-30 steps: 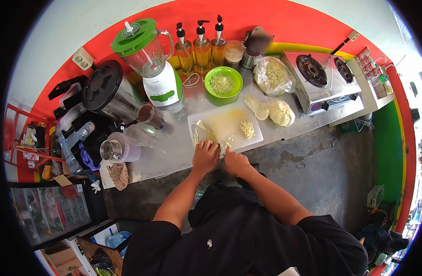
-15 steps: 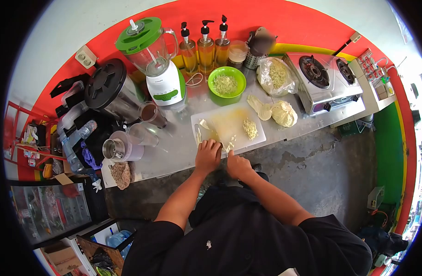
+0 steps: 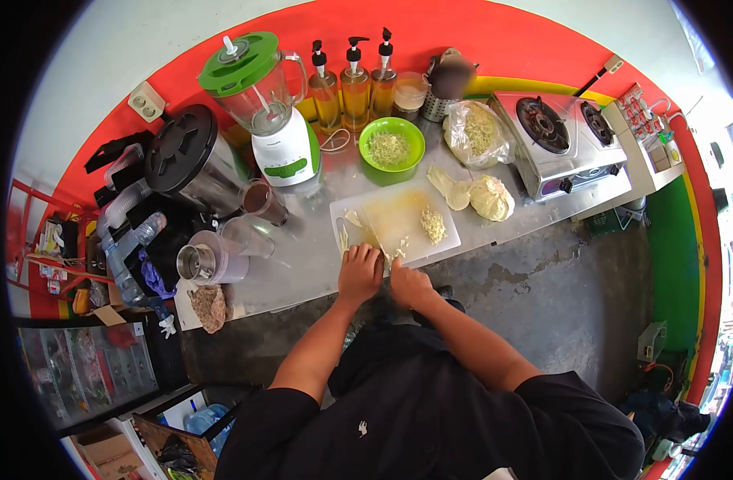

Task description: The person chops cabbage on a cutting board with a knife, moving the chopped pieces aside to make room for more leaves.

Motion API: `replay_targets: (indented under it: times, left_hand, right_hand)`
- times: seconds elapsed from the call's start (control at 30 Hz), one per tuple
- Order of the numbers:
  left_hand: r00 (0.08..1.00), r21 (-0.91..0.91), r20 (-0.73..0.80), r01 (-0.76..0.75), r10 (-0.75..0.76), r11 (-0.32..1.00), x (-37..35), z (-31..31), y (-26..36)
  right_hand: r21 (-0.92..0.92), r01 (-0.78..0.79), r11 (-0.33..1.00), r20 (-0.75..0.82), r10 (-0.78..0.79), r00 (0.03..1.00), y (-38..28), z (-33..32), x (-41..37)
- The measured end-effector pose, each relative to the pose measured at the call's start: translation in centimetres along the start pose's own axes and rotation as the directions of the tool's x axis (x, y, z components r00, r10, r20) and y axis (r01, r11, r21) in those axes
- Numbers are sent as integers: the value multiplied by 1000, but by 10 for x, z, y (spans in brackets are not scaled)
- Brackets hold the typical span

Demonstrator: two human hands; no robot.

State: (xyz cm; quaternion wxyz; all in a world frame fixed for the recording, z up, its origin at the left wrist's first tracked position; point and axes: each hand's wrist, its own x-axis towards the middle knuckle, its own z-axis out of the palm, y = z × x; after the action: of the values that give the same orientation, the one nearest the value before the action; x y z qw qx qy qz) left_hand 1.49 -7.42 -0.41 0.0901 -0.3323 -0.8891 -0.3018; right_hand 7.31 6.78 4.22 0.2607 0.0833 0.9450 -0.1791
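Note:
On the white cutting board (image 3: 450, 239), my left hand (image 3: 361, 272) rests at the near edge, fingers curled down over pale cabbage pieces (image 3: 345, 238) that are mostly hidden. Beside it, my right hand (image 3: 412, 286) is closed around the handle of a knife (image 3: 374, 230), whose thin blade points away across the board. Small cabbage shreds (image 3: 401, 246) lie near the blade. A heap of shredded cabbage (image 3: 433, 226) sits on the board's right side. Just right of the board are a loose cabbage leaf (image 3: 448, 188) and a partly cut cabbage head (image 3: 492, 199).
Behind the board stands a green bowl (image 3: 392, 174) of shreds, with a plastic bag (image 3: 480, 136) of shreds to its right. A gas stove (image 3: 562, 148) is at right. Left are a blender (image 3: 285, 148), a steel container (image 3: 192, 160) and cups. Pump bottles (image 3: 355, 98) line the wall.
My right hand has shifted slightly left and toward me, with the knife in it. My left hand is almost unmoved. The whole view has moved a little.

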Motion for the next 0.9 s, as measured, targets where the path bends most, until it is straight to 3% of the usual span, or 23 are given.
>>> replay_targets:
  times: [0.5,0.6,0.9]
  left_hand:
    - [1000,-16,-10,14,-14,1000,-2,2,-4]
    - [1000,-25,-15,3,-3,1000,-2,3,-7]
    - [999,-76,-47,-11,7,997,-2,0,-5]
  right_hand:
    - [-46,3,999,38,-1,999,-3,-12,-6]
    - [-49,4,999,-41,-6,999,-3,6,-17]
    - [-42,11,999,-31,-12,999,-3,0,-6]
